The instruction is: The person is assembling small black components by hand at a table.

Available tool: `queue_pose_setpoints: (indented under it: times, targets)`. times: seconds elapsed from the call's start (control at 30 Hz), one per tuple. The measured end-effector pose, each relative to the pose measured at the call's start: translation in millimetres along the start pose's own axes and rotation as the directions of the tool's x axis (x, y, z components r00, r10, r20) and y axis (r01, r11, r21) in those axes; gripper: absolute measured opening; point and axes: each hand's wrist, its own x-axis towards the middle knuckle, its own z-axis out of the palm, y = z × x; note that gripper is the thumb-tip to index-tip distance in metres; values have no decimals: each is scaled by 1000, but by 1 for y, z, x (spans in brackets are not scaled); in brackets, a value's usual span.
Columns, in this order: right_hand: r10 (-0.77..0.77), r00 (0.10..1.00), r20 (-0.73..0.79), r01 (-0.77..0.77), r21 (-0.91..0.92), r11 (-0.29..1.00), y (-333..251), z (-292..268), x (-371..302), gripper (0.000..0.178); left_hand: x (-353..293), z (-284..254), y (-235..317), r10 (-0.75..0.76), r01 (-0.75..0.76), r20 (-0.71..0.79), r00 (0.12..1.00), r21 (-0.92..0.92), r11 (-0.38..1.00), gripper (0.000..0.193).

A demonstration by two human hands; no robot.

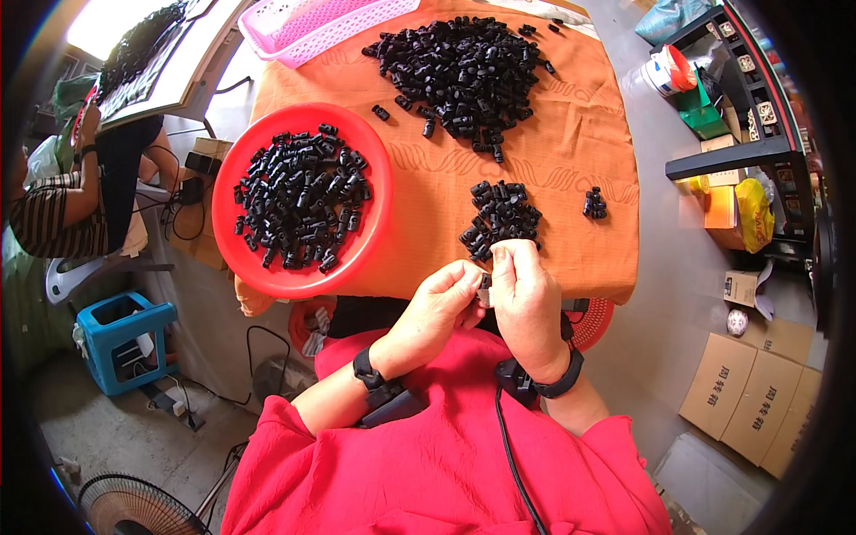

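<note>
At the table's near edge, my left hand [439, 299] and my right hand [526, 299] meet with fingers pinched together. Between them is a small black plastic piece [485, 282] with a pale bit below it; the fingers hide most of it. Just beyond my fingertips lies a small pile of black plastic pieces [504, 214]. A red basin [382, 196] to the left holds many black barrel-shaped pieces [299, 196]. Farther back is a large heap of black pieces [464, 76], and a little cluster [595, 203] sits to the right.
An orange cloth [428, 192] covers the table. A pink plastic basket [312, 36] stands at its far left. Another person [71, 201] sits at the left near a blue stool [129, 339]. Cardboard boxes [753, 392] and a dark shelf frame [740, 160] are on the right.
</note>
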Motion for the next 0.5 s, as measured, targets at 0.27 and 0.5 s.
queue_pose_setpoints:
  times: [0.27,0.5]
  targets:
    - [37,999,-10,-37,-12,999,1,4,0,8,1,-4,-2,-10,10,2,1000,6,1000,21]
    - [59,998,8,-60,25,998,3,2,0,8,1,-3,-3,-13,13,-1,1000,16,1000,20]
